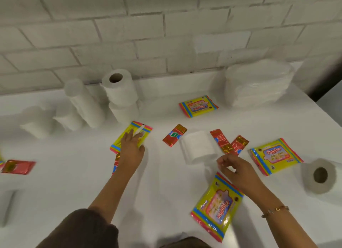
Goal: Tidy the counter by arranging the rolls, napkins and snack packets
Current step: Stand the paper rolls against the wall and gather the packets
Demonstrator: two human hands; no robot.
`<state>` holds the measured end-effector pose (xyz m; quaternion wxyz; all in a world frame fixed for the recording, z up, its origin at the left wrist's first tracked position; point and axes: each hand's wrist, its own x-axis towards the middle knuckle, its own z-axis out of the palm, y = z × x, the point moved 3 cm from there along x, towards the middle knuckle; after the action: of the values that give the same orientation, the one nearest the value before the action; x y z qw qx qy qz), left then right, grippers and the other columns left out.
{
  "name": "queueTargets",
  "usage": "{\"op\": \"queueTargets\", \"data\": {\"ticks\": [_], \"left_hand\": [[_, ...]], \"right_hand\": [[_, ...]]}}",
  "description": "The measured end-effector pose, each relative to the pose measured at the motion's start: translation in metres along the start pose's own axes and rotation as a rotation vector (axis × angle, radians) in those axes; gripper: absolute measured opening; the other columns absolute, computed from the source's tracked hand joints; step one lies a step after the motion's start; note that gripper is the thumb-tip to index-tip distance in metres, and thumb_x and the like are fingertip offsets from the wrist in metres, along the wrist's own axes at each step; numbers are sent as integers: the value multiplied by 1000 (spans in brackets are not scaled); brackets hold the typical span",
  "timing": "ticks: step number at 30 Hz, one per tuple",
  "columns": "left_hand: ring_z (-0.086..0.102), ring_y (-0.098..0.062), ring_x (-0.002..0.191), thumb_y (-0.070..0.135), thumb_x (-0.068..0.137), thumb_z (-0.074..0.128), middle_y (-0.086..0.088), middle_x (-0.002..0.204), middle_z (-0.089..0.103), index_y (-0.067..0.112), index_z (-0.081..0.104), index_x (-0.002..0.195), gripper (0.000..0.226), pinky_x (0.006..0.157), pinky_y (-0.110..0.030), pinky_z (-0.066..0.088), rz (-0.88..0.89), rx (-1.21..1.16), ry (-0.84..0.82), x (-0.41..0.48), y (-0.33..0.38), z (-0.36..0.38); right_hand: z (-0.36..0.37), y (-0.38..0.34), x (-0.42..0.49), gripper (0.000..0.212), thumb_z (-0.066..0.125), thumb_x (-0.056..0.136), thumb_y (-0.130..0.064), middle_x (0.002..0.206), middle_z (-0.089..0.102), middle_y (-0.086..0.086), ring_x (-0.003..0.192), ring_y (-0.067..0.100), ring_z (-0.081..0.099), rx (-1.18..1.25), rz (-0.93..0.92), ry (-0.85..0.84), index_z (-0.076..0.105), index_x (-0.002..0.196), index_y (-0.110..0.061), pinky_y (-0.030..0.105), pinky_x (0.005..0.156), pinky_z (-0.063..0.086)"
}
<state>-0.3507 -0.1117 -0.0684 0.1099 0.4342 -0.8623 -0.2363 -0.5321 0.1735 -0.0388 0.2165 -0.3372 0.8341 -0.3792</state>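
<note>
My left hand (131,147) lies with straight fingers on a yellow packet (137,132) left of centre. My right hand (234,169) hovers with loosely curled fingers and holds nothing, just above another yellow Giggles packet (218,207). A toilet roll (199,146) lies on its side between the hands. Red sachets lie near it: one at its left (174,135), two overlapping at its right (229,143). More yellow packets sit at the back (198,105) and at the right (276,156). Part of a red sachet (116,165) shows under my left forearm.
Several white rolls (118,88) stand grouped at the back left against the brick wall. A stack of white napkins (259,83) sits at the back right. Another roll (319,175) lies at the right edge, and a red sachet (18,166) at the far left.
</note>
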Motion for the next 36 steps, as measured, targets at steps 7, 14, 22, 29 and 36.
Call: {"op": "queueTargets", "data": {"ticks": [7, 14, 22, 29, 36], "left_hand": [[55, -33, 113, 7, 86, 52, -18, 126, 59, 5, 48, 131, 45, 95, -37, 43, -20, 70, -78, -11, -2, 6], [59, -30, 108, 17, 84, 61, -13, 125, 61, 6, 55, 124, 43, 90, -34, 47, 27, 40, -96, -39, 10, 18], [54, -22, 119, 31, 81, 68, -5, 134, 55, 14, 50, 131, 56, 99, -28, 40, 45, 29, -178, -59, 21, 26], [63, -23, 94, 17, 84, 61, -6, 110, 69, 15, 67, 105, 21, 81, -27, 45, 81, -69, -137, -51, 26, 19], [56, -12, 61, 15, 88, 55, 1, 75, 67, 18, 66, 91, 12, 52, -24, 39, 27, -269, 147, -29, 48, -15]], "right_hand": [[8, -2, -35, 31, 62, 81, -5, 79, 64, -12, 82, 2, 62, -122, 40, -258, 56, 71, -33, 8, 68, 48], [13, 23, -60, 46, 65, 76, -9, 130, 47, -13, 119, 5, 47, -395, -9, -487, 59, 115, -34, 5, 88, 39], [19, 31, -69, 71, 64, 82, -15, 158, 10, -7, 142, 15, 23, -626, 29, -266, 33, 139, -42, 27, 110, 32], [9, 23, -59, 41, 43, 96, -36, 141, 46, 3, 122, 20, 48, -861, 57, -146, 41, 134, -21, 30, 100, 41], [-17, 24, -46, 19, 39, 97, -31, 88, 58, -1, 78, 14, 51, -642, 69, -62, 51, 110, -24, 25, 67, 39]]}}
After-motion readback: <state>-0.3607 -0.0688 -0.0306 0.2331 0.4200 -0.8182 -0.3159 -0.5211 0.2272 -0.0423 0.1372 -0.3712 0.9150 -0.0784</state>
